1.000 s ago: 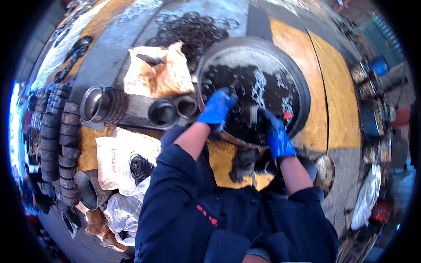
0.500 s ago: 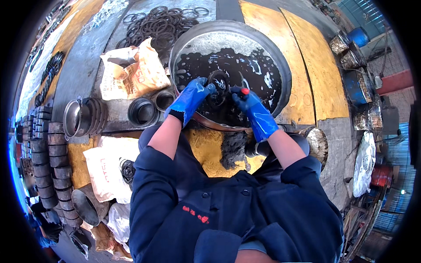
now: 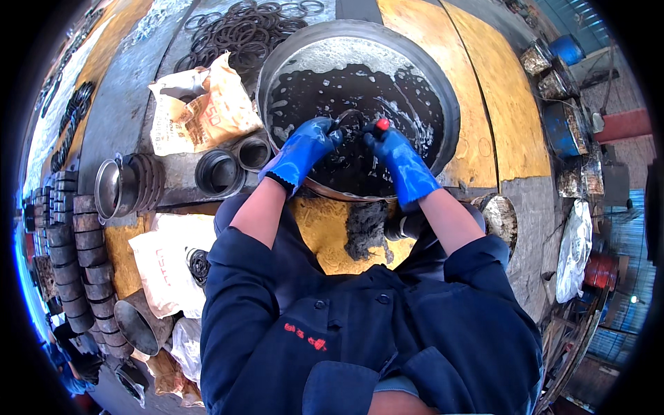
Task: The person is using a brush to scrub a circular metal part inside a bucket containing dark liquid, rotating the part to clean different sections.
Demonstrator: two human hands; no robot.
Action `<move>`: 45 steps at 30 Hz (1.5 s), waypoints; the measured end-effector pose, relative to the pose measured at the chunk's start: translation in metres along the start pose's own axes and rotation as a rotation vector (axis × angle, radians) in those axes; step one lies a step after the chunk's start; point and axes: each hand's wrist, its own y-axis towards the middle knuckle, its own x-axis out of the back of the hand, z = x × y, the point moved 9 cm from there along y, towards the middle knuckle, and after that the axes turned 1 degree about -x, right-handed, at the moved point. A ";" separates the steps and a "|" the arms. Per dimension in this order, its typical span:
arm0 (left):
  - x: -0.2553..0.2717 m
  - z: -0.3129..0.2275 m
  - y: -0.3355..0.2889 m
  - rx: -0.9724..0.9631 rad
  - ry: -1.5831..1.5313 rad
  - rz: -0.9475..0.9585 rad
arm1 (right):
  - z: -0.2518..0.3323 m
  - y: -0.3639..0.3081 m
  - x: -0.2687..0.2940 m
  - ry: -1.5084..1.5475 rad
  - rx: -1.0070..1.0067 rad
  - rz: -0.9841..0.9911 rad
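A large round metal tub [image 3: 451, 117] stands in front of me, with dark liquid [image 3: 311, 86] and pale foam in it. Over the liquid, my left hand [image 3: 304, 151] in a blue glove is closed on the near-left edge of a black ring [image 3: 351, 113]. My right hand [image 3: 402, 162], also blue-gloved, grips a tool with a red handle end [image 3: 382, 124] just right of the ring. The tool's working end is hidden by the hand and the dark liquid.
A heap of black rings [image 3: 242, 31] lies beyond the tub's left side. Left of the tub are an open paper sack [image 3: 204, 111] and metal cylinders [image 3: 220, 173]. A white sack [image 3: 166, 263] lies near my left elbow. Stacked dark cylinders [image 3: 62, 252] stand far left; drums [image 3: 564, 128] line the right.
The ring has tilted and now shows as a narrower arc. My right hand and the red-ended tool have shifted slightly up. The liquid's foam streaks have swirled.
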 end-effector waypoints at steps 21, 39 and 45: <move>-0.013 0.012 0.018 -0.167 0.004 -0.109 | 0.012 -0.026 0.022 0.023 0.067 -0.146; 0.004 0.039 0.009 -0.108 -0.889 -0.339 | -0.076 -0.033 -0.033 1.144 -0.609 0.008; -0.023 0.013 0.014 -0.044 -0.847 -0.179 | -0.108 -0.005 0.024 0.397 -0.102 -0.001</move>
